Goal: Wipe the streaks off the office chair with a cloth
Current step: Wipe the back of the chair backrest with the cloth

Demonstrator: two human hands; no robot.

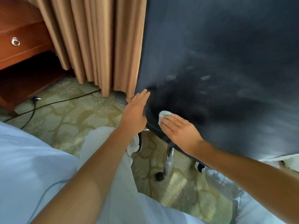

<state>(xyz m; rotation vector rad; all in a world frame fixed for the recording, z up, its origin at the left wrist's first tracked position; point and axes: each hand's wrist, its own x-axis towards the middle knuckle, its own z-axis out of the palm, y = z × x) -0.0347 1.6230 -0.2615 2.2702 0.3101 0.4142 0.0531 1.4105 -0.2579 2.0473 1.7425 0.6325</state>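
Note:
The dark back of the office chair (pixel 218 46) fills the upper right of the head view, with pale streaks (pixel 205 77) across its middle. My right hand (pixel 179 131) lies flat near the chair's lower left edge and presses a small pale cloth (pixel 164 114) against the surface; only the cloth's upper end shows past my fingertips. My left hand (pixel 135 112) has straight fingers and touches the chair's left edge beside the cloth. A darker, damp-looking patch (pixel 182 102) spreads above the cloth.
Tan curtains (pixel 97 42) hang left of the chair, with a wooden drawer unit (pixel 21 44) further left. A black cable and plug (pixel 36 99) lie on the patterned carpet. The chair's chrome leg and castor (pixel 163 172) stand below, between my knees in light trousers.

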